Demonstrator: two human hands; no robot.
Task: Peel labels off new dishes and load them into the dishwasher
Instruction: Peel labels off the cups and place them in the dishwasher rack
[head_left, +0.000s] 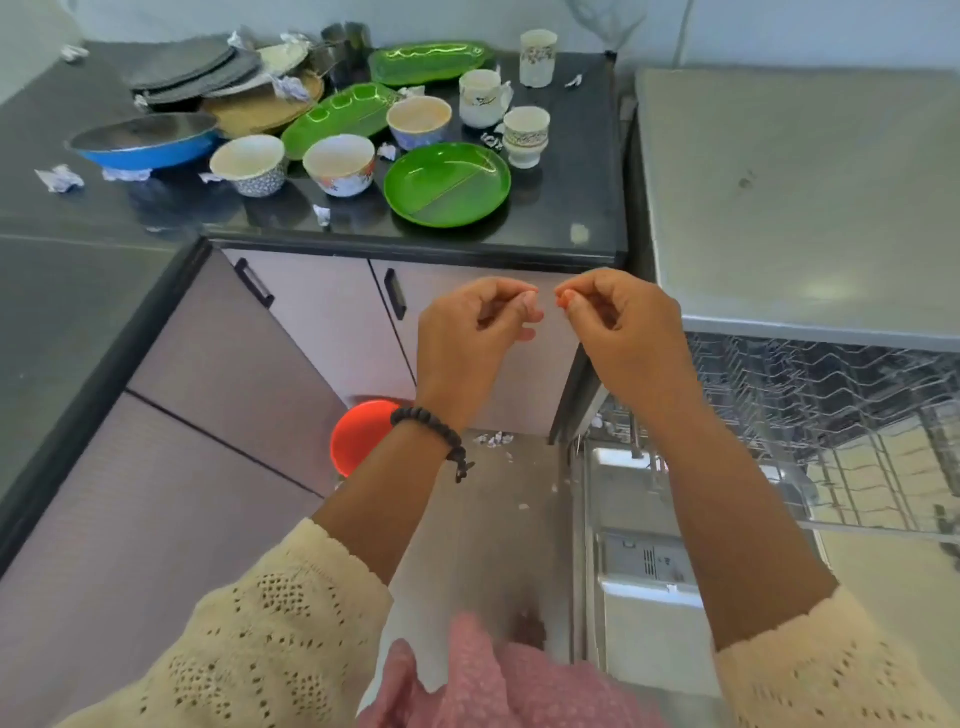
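Right hand (618, 332) fingers (566, 299) pinch orange scrap (560, 300); left hand (467, 332) beside.

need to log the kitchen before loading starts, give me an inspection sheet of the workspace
surface: black countertop, glossy, crowded toward the back.
job's things: round green plate, two long green trays, three bowls, three cups, blue pan, stack of dark mats. Dishwasher rack pulled out, no dishes seen in it.
clutter: crumpled label scraps across the counter, more scraps on the floor.
hands: left hand and right hand raised off the counter, fingertips pinched close together; whether a scrap is between them cannot be told.
cables: nothing seen.
surroundings: steel dishwasher top, cabinet doors, red lid or bin on the floor.
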